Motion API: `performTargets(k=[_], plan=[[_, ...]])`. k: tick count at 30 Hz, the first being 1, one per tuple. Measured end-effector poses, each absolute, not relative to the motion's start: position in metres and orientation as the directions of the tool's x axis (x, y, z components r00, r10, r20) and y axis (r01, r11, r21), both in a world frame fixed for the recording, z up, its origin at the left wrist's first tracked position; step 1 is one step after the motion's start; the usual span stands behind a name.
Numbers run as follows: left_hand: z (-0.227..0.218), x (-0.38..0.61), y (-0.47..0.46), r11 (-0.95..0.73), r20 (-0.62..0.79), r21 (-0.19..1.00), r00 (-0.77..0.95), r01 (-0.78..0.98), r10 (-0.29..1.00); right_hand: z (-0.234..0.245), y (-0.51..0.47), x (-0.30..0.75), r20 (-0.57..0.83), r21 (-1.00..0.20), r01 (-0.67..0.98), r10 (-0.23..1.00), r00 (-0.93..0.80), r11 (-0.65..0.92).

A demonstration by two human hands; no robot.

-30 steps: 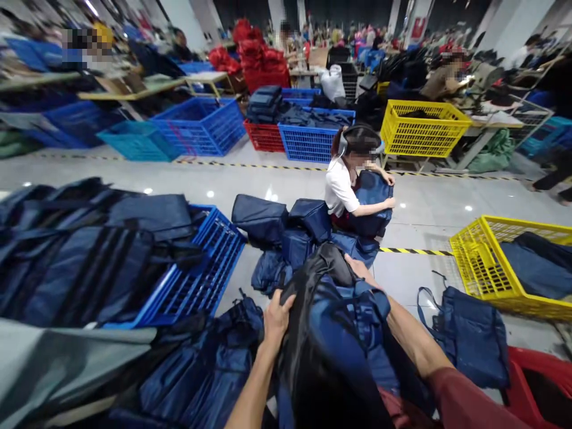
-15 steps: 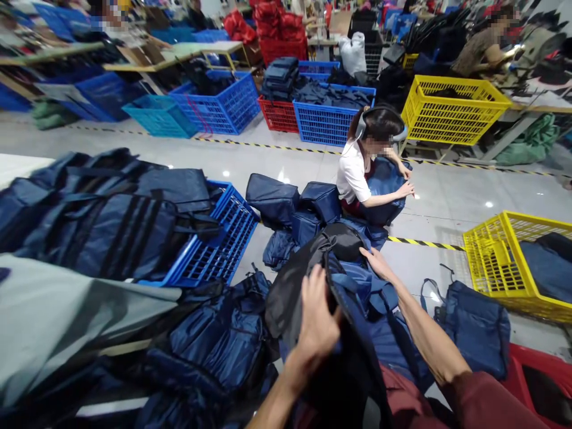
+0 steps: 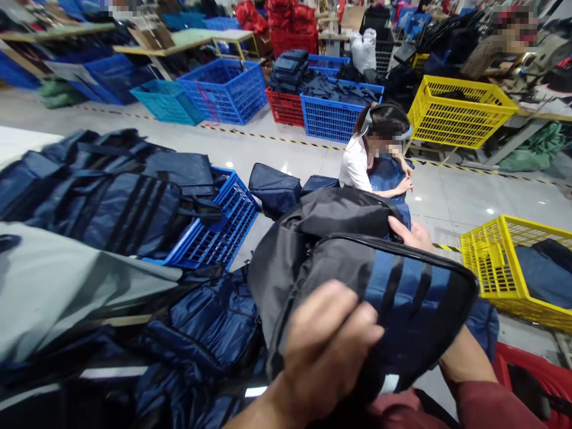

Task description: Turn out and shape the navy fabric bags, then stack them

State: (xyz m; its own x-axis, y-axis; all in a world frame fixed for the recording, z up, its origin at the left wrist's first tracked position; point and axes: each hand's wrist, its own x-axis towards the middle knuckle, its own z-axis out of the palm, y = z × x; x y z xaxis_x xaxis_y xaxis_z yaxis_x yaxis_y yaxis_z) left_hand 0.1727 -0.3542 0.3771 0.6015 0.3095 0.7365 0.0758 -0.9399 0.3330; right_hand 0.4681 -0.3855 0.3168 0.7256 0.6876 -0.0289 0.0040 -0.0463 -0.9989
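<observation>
A backpack point(image 3: 286, 250) is held up in front of me, its black lining outward and a blue mesh panel with black straps on its flap. My left hand point(image 3: 328, 351), somewhat blurred, has its fingers curled at the near side of the bag, closed on its fabric. At the far edge, my right hand point(image 3: 413, 233) grips the backpack with the thumb in front; the other fingers are partly hidden. The flap covers part of my right forearm.
A person in white point(image 3: 355, 167) sits just beyond the bag, hands on blue fabric. Navy bags overflow a blue crate point(image 3: 214, 238) at left. More bags point(image 3: 214, 322) lie near my left side. A yellow crate point(image 3: 496, 262) and a red container point(image 3: 531, 381) stand at right.
The backpack has been raised and turned, so its lining and mesh panel now face me. My left hand has come lower and nearer; my right hand has shifted right and up.
</observation>
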Motion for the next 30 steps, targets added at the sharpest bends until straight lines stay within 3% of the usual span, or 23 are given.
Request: performTargets(k=[2, 4, 7, 11, 16, 19, 22, 26, 28, 30], plan=[[0.372, 0.166, -0.330, -0.879, 0.719, 0.298, 0.519, 0.371, 0.462, 0.298, -0.368, 0.450, -0.025, -0.998, 0.027, 0.692, 0.722, -0.064], [0.341, 0.168, -0.312, -0.822, 0.600, 0.265, 0.581, 0.504, 0.550, 0.263, -0.345, 0.435, -0.151, -0.981, -0.015, 0.707, 0.691, -0.195], [0.278, 0.171, -0.303, -0.813, 0.339, 0.238, 0.739, 0.531, 0.582, 0.204, -0.322, 0.421, -0.392, -0.914, -0.183, 0.675, 0.624, -0.362], [0.232, 0.159, -0.308, -0.799, 0.228, 0.205, 0.766, 0.566, 0.601, 0.168, -0.333, 0.421, -0.426, -0.903, -0.313, 0.713, 0.556, -0.296], [0.223, 0.144, -0.296, -0.812, 0.269, 0.221, 0.766, 0.541, 0.584, 0.187, -0.364, 0.431, -0.338, -0.934, -0.282, 0.807, 0.484, -0.222], [0.230, 0.136, -0.286, -0.832, 0.373, 0.280, 0.744, 0.479, 0.554, 0.207, -0.361, 0.423, -0.280, -0.954, -0.247, 0.802, 0.528, -0.171], [0.266, 0.122, -0.283, -0.861, 0.537, 0.359, 0.674, 0.362, 0.507, 0.240, -0.345, 0.413, -0.246, -0.963, -0.246, 0.724, 0.644, -0.108], [0.337, 0.116, -0.283, -0.890, 0.748, 0.398, 0.483, 0.222, 0.455, 0.291, -0.317, 0.433, -0.064, -0.994, -0.110, 0.650, 0.757, 0.029], [0.351, 0.125, -0.279, -0.899, 0.770, 0.393, 0.466, 0.191, 0.436, 0.298, -0.301, 0.452, -0.010, -1.000, -0.025, 0.633, 0.774, 0.015], [0.336, 0.138, -0.274, -0.928, 0.748, 0.345, 0.557, 0.140, 0.362, 0.281, -0.289, 0.465, -0.095, -0.992, -0.023, 0.605, 0.791, -0.126]])
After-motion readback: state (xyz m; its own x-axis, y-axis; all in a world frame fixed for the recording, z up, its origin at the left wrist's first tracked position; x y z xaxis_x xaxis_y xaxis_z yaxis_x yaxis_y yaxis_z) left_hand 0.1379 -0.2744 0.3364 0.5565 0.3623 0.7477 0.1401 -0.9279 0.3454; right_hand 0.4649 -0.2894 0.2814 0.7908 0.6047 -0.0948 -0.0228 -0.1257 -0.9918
